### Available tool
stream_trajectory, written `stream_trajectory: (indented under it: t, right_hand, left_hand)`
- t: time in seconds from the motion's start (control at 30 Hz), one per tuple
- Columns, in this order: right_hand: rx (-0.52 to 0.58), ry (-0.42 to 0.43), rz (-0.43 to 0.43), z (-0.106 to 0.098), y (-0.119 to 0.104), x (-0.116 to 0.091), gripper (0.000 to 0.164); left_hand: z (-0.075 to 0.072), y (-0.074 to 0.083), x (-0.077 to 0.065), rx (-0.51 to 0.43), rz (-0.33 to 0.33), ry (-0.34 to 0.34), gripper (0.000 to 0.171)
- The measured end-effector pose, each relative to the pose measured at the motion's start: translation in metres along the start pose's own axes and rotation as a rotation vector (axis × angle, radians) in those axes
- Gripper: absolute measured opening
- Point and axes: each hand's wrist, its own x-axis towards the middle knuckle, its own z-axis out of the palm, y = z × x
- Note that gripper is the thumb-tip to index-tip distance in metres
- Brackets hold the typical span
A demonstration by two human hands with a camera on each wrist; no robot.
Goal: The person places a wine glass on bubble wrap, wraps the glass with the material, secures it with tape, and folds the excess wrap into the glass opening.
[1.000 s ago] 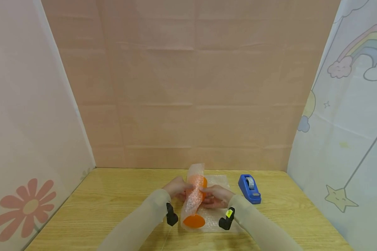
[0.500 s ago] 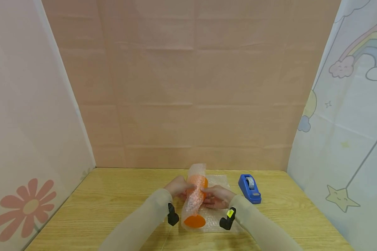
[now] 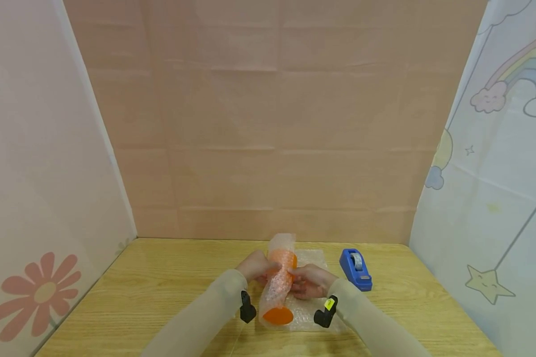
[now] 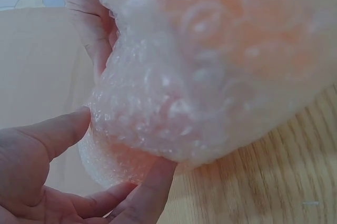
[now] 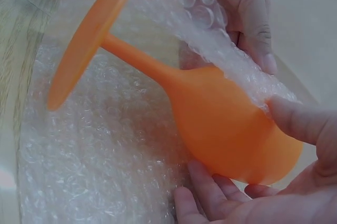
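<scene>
An orange wine glass [image 5: 226, 124] lies on its side, its foot toward the person and its bowl away. Bubble wrap [image 4: 158, 87] passes over its left side and top; more of the sheet lies flat beneath and to the right. My left hand [image 3: 253, 266] grips the wrapped bowl from the left, thumb and fingers on the wrap. From the right, my right hand [image 3: 313, 281] holds the bowl, with fingers [image 5: 210, 192] under it and the thumb pressing the wrap's edge against it. The stem and foot show bare in the right wrist view.
A blue tape dispenser [image 3: 356, 270] with a roll of tape stands on the wooden table [image 3: 174, 277], right of the hands. A brown sheet [image 3: 268, 148] hangs behind the table, and pale printed cloths flank it on both sides.
The far end of the bubble wrap and both hands shift very slightly to the right. Both hands keep their hold on the wine glass and wrap.
</scene>
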Motion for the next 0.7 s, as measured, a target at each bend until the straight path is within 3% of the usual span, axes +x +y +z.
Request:
stream_trajectory:
  t: [0.1,0.4,0.7]
  right_hand:
    - [0.012,-0.024,-0.001,-0.002,0.000,0.000,0.038]
    - [0.017,-0.046,0.003,-0.004,0.001,0.000,0.044]
    - [0.008,-0.049,0.022,-0.005,-0.001,0.001,0.041]
  left_hand:
    - [-0.001,-0.003,0.003,-0.028,-0.013,-0.010,0.029]
    - [-0.005,-0.016,0.013,-0.242,-0.094,-0.060,0.019]
    - [-0.002,-0.017,0.013,-0.238,-0.148,-0.015,0.019]
